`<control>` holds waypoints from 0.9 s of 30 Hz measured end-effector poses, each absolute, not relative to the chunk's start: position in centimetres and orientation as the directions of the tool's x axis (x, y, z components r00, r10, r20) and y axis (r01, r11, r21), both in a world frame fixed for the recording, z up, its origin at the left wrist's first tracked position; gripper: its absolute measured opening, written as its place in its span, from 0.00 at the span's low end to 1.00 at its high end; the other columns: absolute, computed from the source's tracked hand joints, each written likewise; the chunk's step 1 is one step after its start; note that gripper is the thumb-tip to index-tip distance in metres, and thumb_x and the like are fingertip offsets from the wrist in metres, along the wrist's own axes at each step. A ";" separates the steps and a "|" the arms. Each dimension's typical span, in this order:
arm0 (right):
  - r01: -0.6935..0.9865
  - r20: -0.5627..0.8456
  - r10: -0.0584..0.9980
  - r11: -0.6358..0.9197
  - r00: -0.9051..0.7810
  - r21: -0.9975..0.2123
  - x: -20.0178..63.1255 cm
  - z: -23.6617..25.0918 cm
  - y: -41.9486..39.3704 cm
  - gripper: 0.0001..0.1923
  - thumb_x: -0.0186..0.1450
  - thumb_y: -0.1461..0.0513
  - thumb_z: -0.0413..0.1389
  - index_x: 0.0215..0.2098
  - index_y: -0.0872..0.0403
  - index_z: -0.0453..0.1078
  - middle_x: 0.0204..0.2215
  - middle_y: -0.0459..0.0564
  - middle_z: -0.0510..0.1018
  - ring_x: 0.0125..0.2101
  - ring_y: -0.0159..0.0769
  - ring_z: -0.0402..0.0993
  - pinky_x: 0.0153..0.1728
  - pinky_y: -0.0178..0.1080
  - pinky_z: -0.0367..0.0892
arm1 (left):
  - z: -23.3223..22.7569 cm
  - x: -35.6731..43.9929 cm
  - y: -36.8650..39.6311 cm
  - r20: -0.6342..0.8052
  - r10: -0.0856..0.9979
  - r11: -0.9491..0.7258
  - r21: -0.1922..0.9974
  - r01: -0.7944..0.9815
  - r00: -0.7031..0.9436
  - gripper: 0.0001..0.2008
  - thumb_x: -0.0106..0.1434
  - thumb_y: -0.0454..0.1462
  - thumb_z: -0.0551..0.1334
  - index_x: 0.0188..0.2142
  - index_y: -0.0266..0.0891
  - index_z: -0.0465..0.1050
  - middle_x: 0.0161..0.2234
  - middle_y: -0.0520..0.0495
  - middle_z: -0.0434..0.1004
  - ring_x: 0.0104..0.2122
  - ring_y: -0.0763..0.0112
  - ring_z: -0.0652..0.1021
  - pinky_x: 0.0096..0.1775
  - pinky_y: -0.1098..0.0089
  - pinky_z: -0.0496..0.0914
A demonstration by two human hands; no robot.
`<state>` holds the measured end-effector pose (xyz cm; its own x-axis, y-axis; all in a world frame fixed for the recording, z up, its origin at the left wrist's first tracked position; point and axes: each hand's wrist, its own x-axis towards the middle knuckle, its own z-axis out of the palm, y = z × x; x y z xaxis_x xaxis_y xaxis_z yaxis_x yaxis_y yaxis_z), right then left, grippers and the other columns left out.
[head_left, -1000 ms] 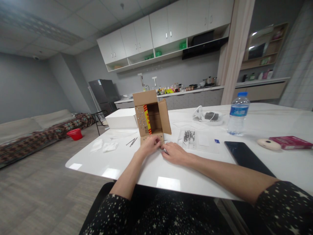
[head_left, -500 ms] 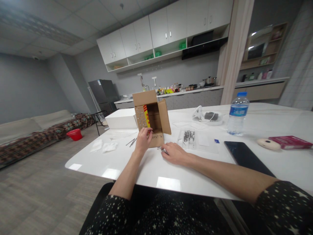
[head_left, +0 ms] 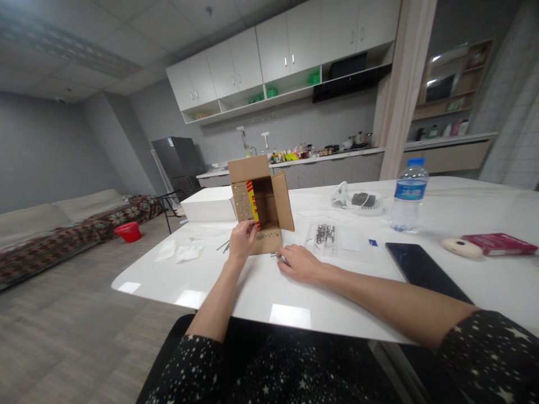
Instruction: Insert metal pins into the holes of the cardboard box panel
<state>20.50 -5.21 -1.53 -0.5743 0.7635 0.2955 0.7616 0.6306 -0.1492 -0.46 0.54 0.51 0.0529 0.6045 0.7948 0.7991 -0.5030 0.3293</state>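
Observation:
A small brown cardboard box [head_left: 263, 196] stands on the white table [head_left: 261, 292] with its flaps open toward me; one side shows red and yellow print. My left hand [head_left: 241, 241] rests against the box's lower left front edge, fingers curled at the bottom flap. My right hand [head_left: 300, 262] lies flat on the table just right of the box, fingertips over a small metal piece [head_left: 275, 255]. Whether it pinches that piece is hidden.
A clear tray of metal screws [head_left: 325, 234] lies right of the box. A few loose nails [head_left: 223, 245], white tissues [head_left: 181, 252], a white box [head_left: 209, 204], a water bottle [head_left: 408, 196], a black tablet [head_left: 423, 266], a red booklet [head_left: 499, 243] and a white device [head_left: 357, 201] lie around.
My left hand has left my right hand, risen to the box front, then slid slightly left along its lower edge. My right hand stayed on the table.

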 end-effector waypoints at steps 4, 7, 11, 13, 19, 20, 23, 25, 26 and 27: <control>0.767 0.280 0.773 0.622 -0.569 -0.159 20.5 -1.3 -5.4 0.11 0.68 0.61 0.47 0.42 0.55 0.70 0.39 0.54 0.77 0.40 0.41 0.71 0.39 0.38 0.57 | 0.5 -0.9 0.7 0.794 0.608 -0.487 0.368 0.792 0.005 0.08 0.66 0.38 0.57 0.39 0.41 0.75 0.34 0.47 0.79 0.30 0.68 0.75 0.39 0.66 0.70; 0.768 0.280 0.776 0.619 -0.566 -0.162 20.5 -1.2 -5.5 0.11 0.68 0.60 0.47 0.42 0.55 0.70 0.38 0.54 0.77 0.39 0.41 0.71 0.39 0.39 0.57 | 0.7 -1.5 0.6 0.804 0.591 -0.466 0.413 0.783 -0.072 0.09 0.65 0.38 0.57 0.40 0.40 0.75 0.35 0.47 0.79 0.29 0.69 0.74 0.39 0.67 0.70; 0.764 0.284 0.773 0.623 -0.568 -0.167 20.5 -1.3 -5.4 0.11 0.68 0.60 0.47 0.42 0.55 0.70 0.38 0.53 0.77 0.39 0.40 0.71 0.38 0.39 0.57 | 0.9 -2.2 0.5 0.799 0.582 -0.428 0.462 0.776 -0.155 0.09 0.65 0.39 0.57 0.39 0.40 0.75 0.36 0.47 0.79 0.28 0.70 0.73 0.37 0.68 0.69; 0.763 0.289 0.771 0.624 -0.567 -0.170 20.5 -1.4 -5.3 0.11 0.68 0.61 0.47 0.42 0.55 0.70 0.37 0.53 0.77 0.39 0.40 0.71 0.38 0.38 0.57 | 0.8 -2.3 0.5 0.790 0.591 -0.417 0.473 0.776 -0.164 0.09 0.64 0.39 0.57 0.39 0.40 0.75 0.36 0.47 0.79 0.28 0.70 0.73 0.37 0.68 0.69; 0.761 0.294 0.770 0.626 -0.566 -0.172 20.5 -1.4 -5.4 0.11 0.68 0.61 0.48 0.41 0.55 0.70 0.37 0.53 0.77 0.39 0.40 0.71 0.39 0.38 0.57 | 0.5 -2.2 0.8 0.759 0.639 -0.407 0.469 0.784 -0.123 0.09 0.64 0.39 0.57 0.38 0.40 0.75 0.34 0.47 0.79 0.29 0.68 0.74 0.37 0.67 0.69; 0.760 0.293 0.770 0.626 -0.568 -0.173 20.5 -1.3 -5.4 0.11 0.68 0.61 0.47 0.41 0.55 0.70 0.38 0.53 0.77 0.39 0.40 0.71 0.39 0.38 0.57 | 0.4 -2.3 0.9 0.751 0.650 -0.404 0.470 0.785 -0.114 0.09 0.64 0.39 0.57 0.38 0.40 0.75 0.34 0.47 0.79 0.29 0.68 0.74 0.38 0.67 0.69; 0.754 0.297 0.766 0.632 -0.571 -0.178 20.5 -1.3 -5.4 0.11 0.68 0.61 0.47 0.42 0.55 0.70 0.38 0.53 0.77 0.40 0.40 0.71 0.39 0.38 0.57 | 0.2 -2.3 1.0 0.731 0.674 -0.393 0.473 0.789 -0.103 0.09 0.63 0.39 0.57 0.38 0.41 0.75 0.33 0.47 0.79 0.29 0.67 0.74 0.38 0.66 0.69; 0.754 0.297 0.765 0.632 -0.571 -0.178 20.5 -1.4 -5.4 0.11 0.68 0.61 0.47 0.41 0.55 0.70 0.37 0.53 0.77 0.40 0.40 0.71 0.39 0.38 0.57 | 0.1 -2.4 1.1 0.726 0.679 -0.385 0.474 0.792 -0.105 0.09 0.63 0.38 0.57 0.38 0.41 0.75 0.33 0.47 0.79 0.30 0.67 0.74 0.38 0.66 0.69; 0.755 0.294 0.766 0.631 -0.571 -0.177 20.5 -1.4 -5.3 0.11 0.68 0.61 0.47 0.41 0.55 0.70 0.37 0.53 0.77 0.39 0.40 0.71 0.39 0.38 0.57 | 0.1 -2.4 1.1 0.725 0.680 -0.381 0.474 0.794 -0.106 0.09 0.63 0.38 0.57 0.37 0.41 0.76 0.33 0.47 0.79 0.30 0.67 0.74 0.38 0.66 0.69; 0.757 0.292 0.768 0.629 -0.570 -0.176 20.5 -1.4 -5.3 0.11 0.68 0.61 0.47 0.41 0.55 0.70 0.38 0.53 0.77 0.39 0.40 0.71 0.39 0.38 0.57 | 0.1 -2.5 1.2 0.725 0.681 -0.379 0.474 0.795 -0.108 0.08 0.63 0.38 0.57 0.37 0.42 0.76 0.33 0.47 0.79 0.30 0.67 0.74 0.38 0.66 0.70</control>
